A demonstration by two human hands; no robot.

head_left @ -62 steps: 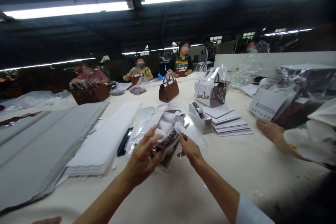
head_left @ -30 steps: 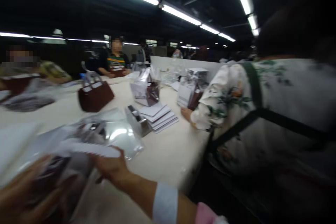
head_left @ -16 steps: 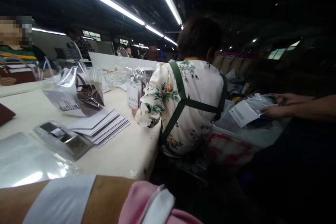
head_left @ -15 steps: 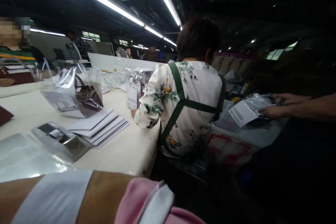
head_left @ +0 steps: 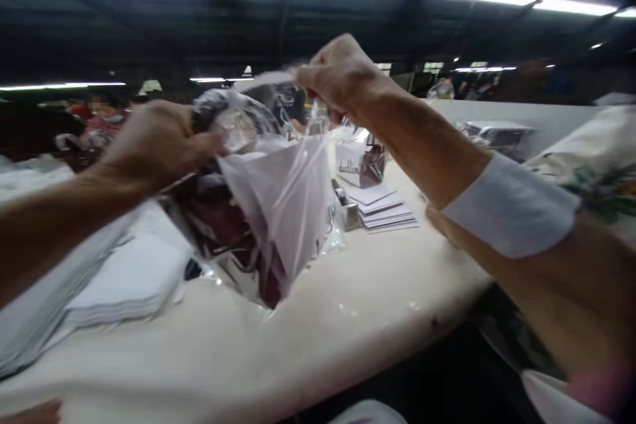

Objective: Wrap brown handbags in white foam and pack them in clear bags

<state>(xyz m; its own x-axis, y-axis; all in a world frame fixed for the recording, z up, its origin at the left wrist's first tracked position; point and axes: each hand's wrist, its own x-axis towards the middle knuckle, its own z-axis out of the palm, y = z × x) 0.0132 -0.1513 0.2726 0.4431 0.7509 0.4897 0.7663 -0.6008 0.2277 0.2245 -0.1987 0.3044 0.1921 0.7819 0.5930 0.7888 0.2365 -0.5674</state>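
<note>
My left hand (head_left: 161, 139) is closed on the left side of a clear plastic bag (head_left: 328, 172). My right hand (head_left: 340, 73), a white band around its forearm, is raised and pinches the upper edge of the same bag, pulling the plastic taut. Inside the bag are a dark red handbag (head_left: 226, 218) and a large white card (head_left: 283, 189). The bag is tilted, its lower corner close over or touching the table (head_left: 238, 351); I cannot tell which. Motion blurs the details.
A stack of white cards (head_left: 390, 209) lies behind the bag, near another bagged handbag (head_left: 372, 165). White sheets (head_left: 129, 275) and clear plastic sleeves (head_left: 44, 291) lie at left. A floral sleeve (head_left: 591, 152) of a co-worker shows at right. Fingertips (head_left: 40, 414) show at bottom left, owner unclear.
The view has swung left, away from the co-worker's back. Both my hands now show, holding up the bagged handbag; before, only a banded forearm and a pink sleeve were visible.
</note>
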